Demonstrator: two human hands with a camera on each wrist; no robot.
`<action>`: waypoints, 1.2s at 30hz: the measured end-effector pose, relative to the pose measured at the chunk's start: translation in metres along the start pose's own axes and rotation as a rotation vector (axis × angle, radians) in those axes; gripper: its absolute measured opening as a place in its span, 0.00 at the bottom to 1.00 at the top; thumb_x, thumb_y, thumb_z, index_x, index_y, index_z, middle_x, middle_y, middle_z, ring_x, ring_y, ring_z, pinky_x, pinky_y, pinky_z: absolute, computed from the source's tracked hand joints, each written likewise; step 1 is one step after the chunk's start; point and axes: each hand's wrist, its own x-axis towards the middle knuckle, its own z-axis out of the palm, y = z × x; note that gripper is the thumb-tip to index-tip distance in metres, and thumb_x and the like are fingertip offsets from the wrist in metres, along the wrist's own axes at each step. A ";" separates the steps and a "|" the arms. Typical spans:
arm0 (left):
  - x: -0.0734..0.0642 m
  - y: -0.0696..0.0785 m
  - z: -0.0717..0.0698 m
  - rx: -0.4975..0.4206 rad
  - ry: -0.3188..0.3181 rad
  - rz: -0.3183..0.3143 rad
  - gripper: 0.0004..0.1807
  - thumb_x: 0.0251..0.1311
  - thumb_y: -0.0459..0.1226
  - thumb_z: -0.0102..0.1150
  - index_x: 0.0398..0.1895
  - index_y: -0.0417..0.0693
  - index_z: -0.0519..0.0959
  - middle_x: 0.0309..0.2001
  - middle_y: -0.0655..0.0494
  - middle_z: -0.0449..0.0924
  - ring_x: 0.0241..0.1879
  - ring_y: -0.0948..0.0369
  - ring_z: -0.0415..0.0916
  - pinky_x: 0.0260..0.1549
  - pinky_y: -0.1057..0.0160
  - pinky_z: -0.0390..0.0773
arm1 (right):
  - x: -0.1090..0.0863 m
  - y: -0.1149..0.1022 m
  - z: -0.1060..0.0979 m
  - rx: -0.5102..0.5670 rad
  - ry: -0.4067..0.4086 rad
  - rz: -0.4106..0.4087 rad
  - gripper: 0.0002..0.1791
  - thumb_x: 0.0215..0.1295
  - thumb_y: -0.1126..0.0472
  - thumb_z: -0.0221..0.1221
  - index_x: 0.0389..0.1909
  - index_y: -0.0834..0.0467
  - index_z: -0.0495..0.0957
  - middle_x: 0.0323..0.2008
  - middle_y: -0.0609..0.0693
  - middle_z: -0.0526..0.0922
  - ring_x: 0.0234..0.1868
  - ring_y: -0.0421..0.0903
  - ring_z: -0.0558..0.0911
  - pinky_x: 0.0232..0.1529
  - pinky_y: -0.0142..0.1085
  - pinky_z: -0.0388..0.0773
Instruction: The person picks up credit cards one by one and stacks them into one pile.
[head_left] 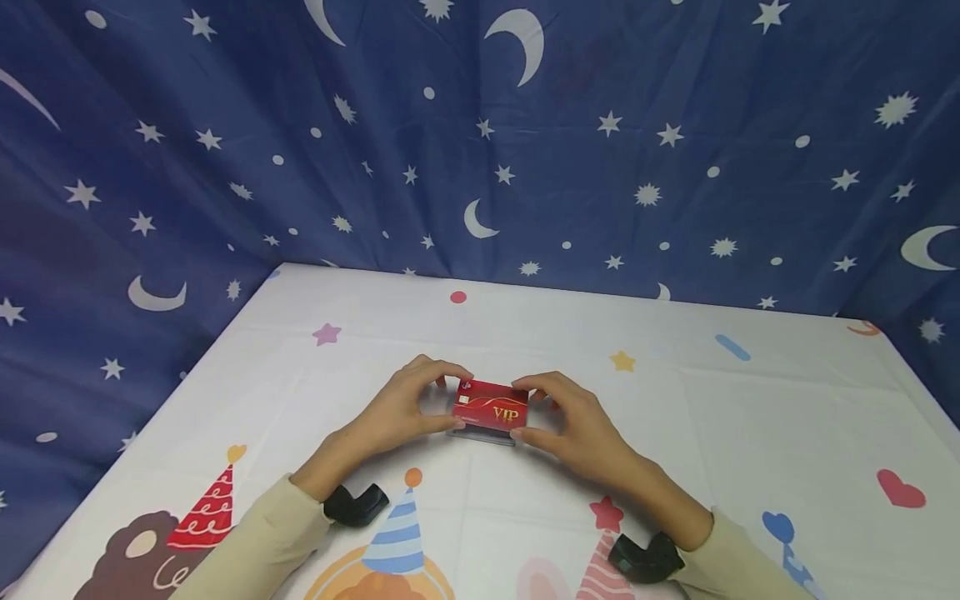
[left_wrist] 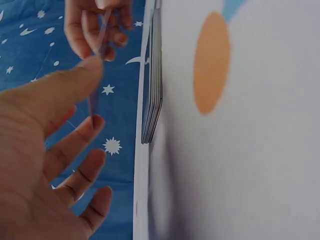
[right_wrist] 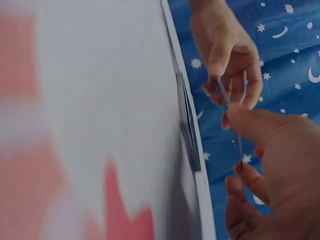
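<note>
A red card (head_left: pixel 491 400) with gold "VIP" lettering is held between both hands, its printed face toward the head camera. My left hand (head_left: pixel 401 406) pinches the card's left end between thumb and a finger; the other fingers spread loosely. At the opposite end, my right hand (head_left: pixel 581 425) pinches it the same way. Both wrist views show the card as a thin edge, raised off the table. Below it lies a flat stack of several thin cards (left_wrist: pixel 155 75), seen edge-on, also as a stack (right_wrist: pixel 186 120) in the right wrist view. From above, the held card hides most of that stack.
A white tablecloth (head_left: pixel 780 417) printed with party hats, stars and hearts covers the table. Behind it and at the sides hangs a dark blue cloth (head_left: pixel 420 208) with moons and stars. Black straps with devices (head_left: pixel 356 506) sit on both wrists.
</note>
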 end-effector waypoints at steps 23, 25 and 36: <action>-0.005 -0.022 0.009 -0.046 -0.056 -0.055 0.30 0.44 0.42 0.76 0.55 0.60 0.77 0.48 0.61 0.73 0.47 0.61 0.68 0.48 0.54 0.70 | -0.002 0.009 0.014 -0.131 -0.054 0.038 0.33 0.50 0.51 0.72 0.58 0.49 0.74 0.54 0.40 0.74 0.55 0.40 0.67 0.53 0.43 0.72; -0.005 -0.023 0.008 -0.044 -0.058 -0.048 0.31 0.44 0.42 0.76 0.55 0.60 0.77 0.48 0.61 0.73 0.48 0.60 0.68 0.49 0.53 0.70 | -0.002 0.009 0.015 -0.139 -0.056 0.036 0.33 0.49 0.50 0.73 0.58 0.49 0.74 0.53 0.41 0.74 0.56 0.41 0.67 0.54 0.44 0.72; -0.006 -0.027 0.008 -0.045 -0.098 -0.008 0.30 0.45 0.41 0.76 0.55 0.59 0.76 0.50 0.64 0.74 0.50 0.62 0.65 0.51 0.53 0.66 | -0.002 0.012 0.018 -0.151 -0.076 0.005 0.35 0.46 0.50 0.74 0.57 0.49 0.74 0.53 0.40 0.74 0.56 0.41 0.66 0.54 0.44 0.71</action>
